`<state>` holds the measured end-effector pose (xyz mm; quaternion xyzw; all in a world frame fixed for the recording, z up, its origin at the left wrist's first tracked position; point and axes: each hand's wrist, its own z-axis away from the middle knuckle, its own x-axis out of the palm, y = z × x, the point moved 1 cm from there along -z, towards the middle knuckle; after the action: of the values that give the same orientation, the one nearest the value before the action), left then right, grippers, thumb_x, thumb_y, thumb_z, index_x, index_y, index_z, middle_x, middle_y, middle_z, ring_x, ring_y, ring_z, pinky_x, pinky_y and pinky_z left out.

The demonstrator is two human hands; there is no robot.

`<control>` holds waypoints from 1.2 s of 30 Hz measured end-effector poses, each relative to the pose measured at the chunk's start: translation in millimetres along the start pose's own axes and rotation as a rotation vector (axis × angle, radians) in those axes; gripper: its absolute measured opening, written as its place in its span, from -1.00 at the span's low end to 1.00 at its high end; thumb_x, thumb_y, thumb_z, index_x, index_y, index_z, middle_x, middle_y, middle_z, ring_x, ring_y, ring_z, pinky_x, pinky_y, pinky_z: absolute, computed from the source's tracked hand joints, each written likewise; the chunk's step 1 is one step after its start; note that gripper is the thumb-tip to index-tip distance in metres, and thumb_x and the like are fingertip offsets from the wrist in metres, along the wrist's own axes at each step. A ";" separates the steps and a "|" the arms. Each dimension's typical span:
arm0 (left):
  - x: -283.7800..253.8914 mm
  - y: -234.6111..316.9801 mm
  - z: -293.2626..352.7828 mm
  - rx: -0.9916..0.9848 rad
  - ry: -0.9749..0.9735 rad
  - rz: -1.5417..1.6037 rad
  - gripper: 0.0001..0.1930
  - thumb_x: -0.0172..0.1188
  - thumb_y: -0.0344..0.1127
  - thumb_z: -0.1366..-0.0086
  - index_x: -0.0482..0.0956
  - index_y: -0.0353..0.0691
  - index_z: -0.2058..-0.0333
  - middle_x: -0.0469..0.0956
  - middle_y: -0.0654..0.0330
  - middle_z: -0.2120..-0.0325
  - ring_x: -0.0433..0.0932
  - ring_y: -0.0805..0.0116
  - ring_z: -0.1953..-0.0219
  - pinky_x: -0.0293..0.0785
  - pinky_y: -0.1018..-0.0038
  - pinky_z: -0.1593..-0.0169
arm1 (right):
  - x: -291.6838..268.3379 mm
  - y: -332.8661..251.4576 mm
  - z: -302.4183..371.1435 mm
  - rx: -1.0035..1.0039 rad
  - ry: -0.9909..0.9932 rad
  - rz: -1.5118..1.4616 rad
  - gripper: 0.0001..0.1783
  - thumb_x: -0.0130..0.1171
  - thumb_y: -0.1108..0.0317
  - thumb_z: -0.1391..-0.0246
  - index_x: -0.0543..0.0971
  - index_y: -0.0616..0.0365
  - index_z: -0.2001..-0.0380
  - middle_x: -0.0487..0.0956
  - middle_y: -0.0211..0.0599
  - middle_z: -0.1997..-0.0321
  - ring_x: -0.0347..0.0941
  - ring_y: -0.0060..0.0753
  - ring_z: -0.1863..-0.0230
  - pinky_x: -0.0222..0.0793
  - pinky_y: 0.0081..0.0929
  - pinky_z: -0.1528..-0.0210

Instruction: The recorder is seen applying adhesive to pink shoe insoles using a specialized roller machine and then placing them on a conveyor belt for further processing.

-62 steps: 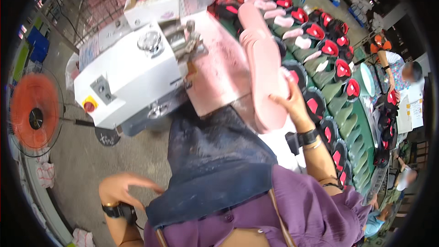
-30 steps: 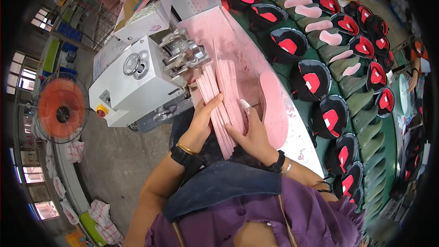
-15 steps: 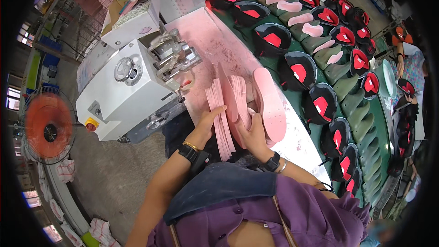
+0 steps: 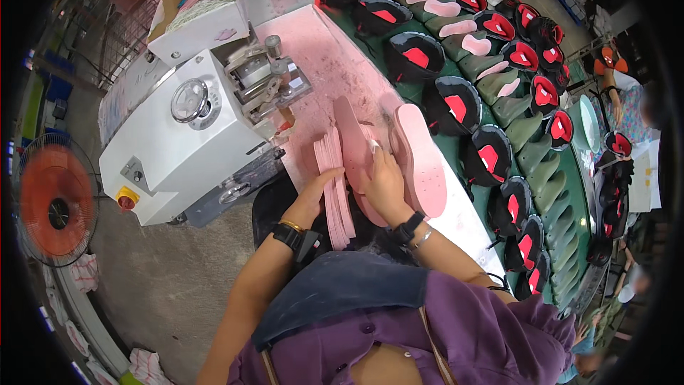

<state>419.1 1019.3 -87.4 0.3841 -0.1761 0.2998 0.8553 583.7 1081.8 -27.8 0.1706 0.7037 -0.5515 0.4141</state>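
Note:
My left hand is closed round the near left side of a stack of pink insoles, which stands on its edges. My right hand grips another pink insole, its broad face turned up and leaning beside that stack. More pink insoles show partly behind the right fingers; how many this hand holds is hidden. Just right of it, a pile of pink insoles with small holes near the heel lies flat on the pink-dusted table.
A white machine with a handwheel and metal rollers stands at left, an open box behind it. On the right, a green bench carries rows of black shoe uppers and green lasts. An orange fan stands far left; a person works far right.
My right hand has moved up and the insole between my hands has turned from edge-on to face up. My left hand still holds its stack, shifted slightly left.

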 end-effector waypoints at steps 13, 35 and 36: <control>-20.8 11.6 34.3 0.019 -0.003 0.332 -0.57 0.15 -0.14 -0.25 0.50 -0.35 0.03 0.62 0.04 0.24 0.63 0.18 0.28 0.60 0.32 0.14 | -33.3 -6.6 32.1 0.403 -0.228 -1.180 -0.45 0.20 0.58 -0.12 0.34 0.26 -0.19 0.56 -0.42 0.17 0.48 -0.65 0.17 0.43 -0.67 0.13; -10.5 8.6 81.7 -0.010 -0.144 0.204 -0.55 0.06 -0.24 -0.33 0.42 -0.45 -0.08 0.56 -0.02 0.03 0.58 0.18 0.03 0.47 0.35 -0.12 | 24.6 -23.7 -66.7 0.245 -0.140 -1.008 -0.61 0.13 0.39 -0.21 0.40 0.36 -0.05 0.61 -0.31 0.24 0.53 -0.55 0.24 0.46 -0.57 0.26; -11.3 8.7 83.3 -0.040 -0.135 0.212 -0.55 0.07 -0.26 -0.31 0.42 -0.46 -0.08 0.56 -0.02 0.03 0.58 0.18 0.03 0.46 0.35 -0.13 | 25.0 -27.8 -77.3 0.245 -0.140 -1.007 -0.61 0.13 0.39 -0.21 0.40 0.36 -0.05 0.61 -0.31 0.24 0.53 -0.55 0.24 0.46 -0.57 0.26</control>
<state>399.0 956.1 -35.0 0.3653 -0.2787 0.3582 0.8127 518.9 1138.1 -25.7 -0.1789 0.5996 -0.7707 0.1207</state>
